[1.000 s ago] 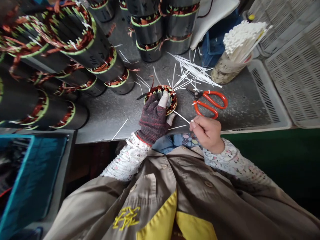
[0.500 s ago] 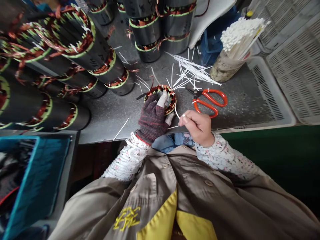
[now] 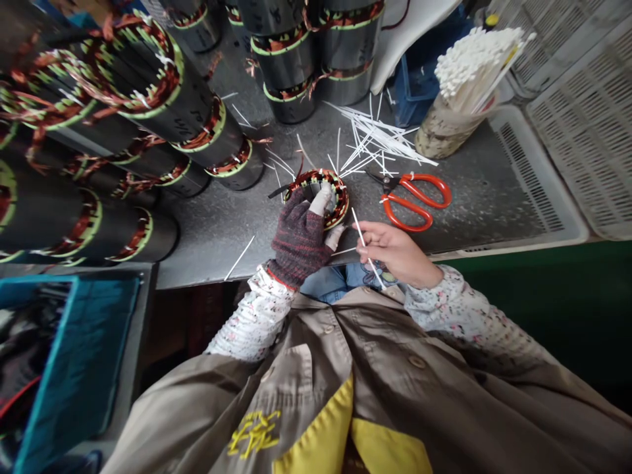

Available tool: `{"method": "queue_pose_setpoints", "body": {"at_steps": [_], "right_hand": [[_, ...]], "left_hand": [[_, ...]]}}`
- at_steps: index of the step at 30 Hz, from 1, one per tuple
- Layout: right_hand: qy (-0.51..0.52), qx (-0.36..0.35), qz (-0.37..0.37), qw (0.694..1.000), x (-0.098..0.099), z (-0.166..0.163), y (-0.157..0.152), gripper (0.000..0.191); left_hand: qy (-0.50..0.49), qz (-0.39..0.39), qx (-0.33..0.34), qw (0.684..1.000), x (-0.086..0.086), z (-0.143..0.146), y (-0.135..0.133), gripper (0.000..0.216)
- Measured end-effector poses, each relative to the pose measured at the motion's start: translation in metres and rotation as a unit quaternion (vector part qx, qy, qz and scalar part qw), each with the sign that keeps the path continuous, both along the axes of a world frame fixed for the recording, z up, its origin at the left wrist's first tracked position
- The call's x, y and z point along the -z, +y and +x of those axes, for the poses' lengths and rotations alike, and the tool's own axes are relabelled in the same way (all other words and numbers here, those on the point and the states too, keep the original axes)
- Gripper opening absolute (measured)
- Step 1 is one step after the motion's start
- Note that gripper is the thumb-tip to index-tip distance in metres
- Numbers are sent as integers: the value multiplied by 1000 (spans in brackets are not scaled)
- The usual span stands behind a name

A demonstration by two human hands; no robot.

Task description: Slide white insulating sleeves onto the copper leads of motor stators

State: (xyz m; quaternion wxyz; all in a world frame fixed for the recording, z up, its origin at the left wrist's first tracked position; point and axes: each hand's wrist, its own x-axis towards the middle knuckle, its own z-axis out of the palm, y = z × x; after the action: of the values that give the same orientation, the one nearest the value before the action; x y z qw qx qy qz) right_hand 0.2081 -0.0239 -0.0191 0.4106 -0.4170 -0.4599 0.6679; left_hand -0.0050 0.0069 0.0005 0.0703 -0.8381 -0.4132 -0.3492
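My left hand (image 3: 302,232), in a dark knitted glove with pale wrapped fingertips, is closed on a motor stator (image 3: 340,209). Copper windings and pale green insulation ring the stator's open end; the glove hides its near left side. A taped finger reaches into the bore and the thumb lies at the outer edge. Just right of the stator, my bare right hand (image 3: 395,249) pinches a thin white strip (image 3: 364,238), held slanting and apart from the windings. Close by on the bench lie red-handled scissors (image 3: 417,201), blades pointing left.
Loose white strips (image 3: 380,135) lie scattered behind the stator. A tub (image 3: 444,128) packed with white-tipped sticks stands at back right beside a white plastic basket (image 3: 567,197). Several stacked stators (image 3: 197,125) crowd the left and back. A blue bin (image 3: 99,355) sits at lower left.
My right hand has shifted slightly right, its fingers now less curled. The white strip, earlier bent against the stator's rim, is now straight and away from it. My left hand stays put.
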Motion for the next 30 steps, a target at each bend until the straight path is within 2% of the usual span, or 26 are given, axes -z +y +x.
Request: {"method": "queue_pose_setpoints", "body": {"at_steps": [3,6,9,15,19,27,30], "right_hand": [[-62,12,-19,998,-13,-2,1,36],[-127,51,19,990,-26,-7,2,41],[-155,52,57,985,-32,-12,6,41],[-171,51,60,982,-27,-25,20,34],[-155,62,59,984,-26,-35,29,32],[-180,66,62,979,-30,-26,18,27],[-183,63,63,979,-29,-30,19,26]], "left_hand": [[-17,-2,14,1000,1,-1,0,64],[-19,-13,20,1000,1,-2,0,66],[-9,-11,14,1000,1,-2,0,66],[13,-41,-2,999,1,-2,-1,66],[1,-16,0,1000,2,-1,0,65],[6,-44,-1,999,2,-2,1,64],[6,-31,0,1000,2,-2,1,64]]}}
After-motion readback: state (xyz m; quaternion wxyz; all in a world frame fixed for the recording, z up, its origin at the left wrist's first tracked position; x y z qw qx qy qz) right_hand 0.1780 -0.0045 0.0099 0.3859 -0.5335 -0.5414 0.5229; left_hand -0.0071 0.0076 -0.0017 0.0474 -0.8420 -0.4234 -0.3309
